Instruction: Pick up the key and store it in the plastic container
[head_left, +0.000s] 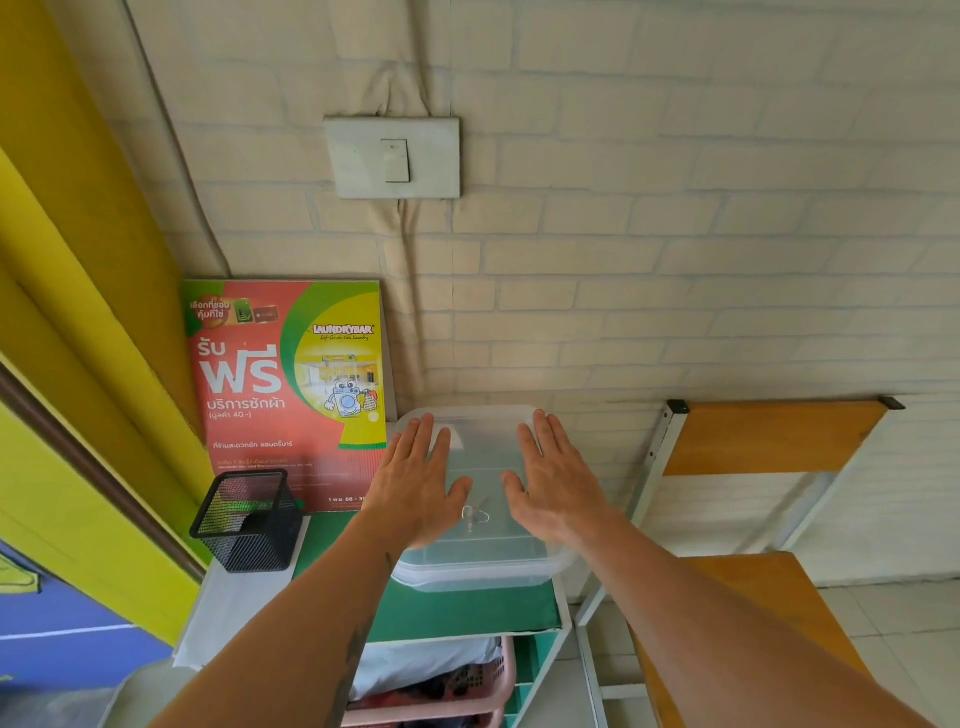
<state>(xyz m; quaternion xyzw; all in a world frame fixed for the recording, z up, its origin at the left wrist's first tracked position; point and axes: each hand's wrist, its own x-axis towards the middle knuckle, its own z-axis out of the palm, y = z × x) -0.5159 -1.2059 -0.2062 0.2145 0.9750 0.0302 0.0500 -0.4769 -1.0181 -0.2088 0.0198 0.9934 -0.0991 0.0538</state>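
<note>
A clear plastic container (483, 569) with its lid on stands on a green mat against the brick wall. A small silver key (474, 514) shows through the lid, inside the container near its front. My left hand (418, 480) lies flat on the left half of the lid, fingers spread. My right hand (553, 480) lies flat on the right half, fingers spread as well. Neither hand holds anything. The key sits between the two thumbs.
A black mesh pen holder (247, 522) stands left of the container. A red and green laundry poster (291, 384) leans on the wall behind. A wooden chair (769, 441) stands to the right. A pink basket (441, 696) sits on the shelf below.
</note>
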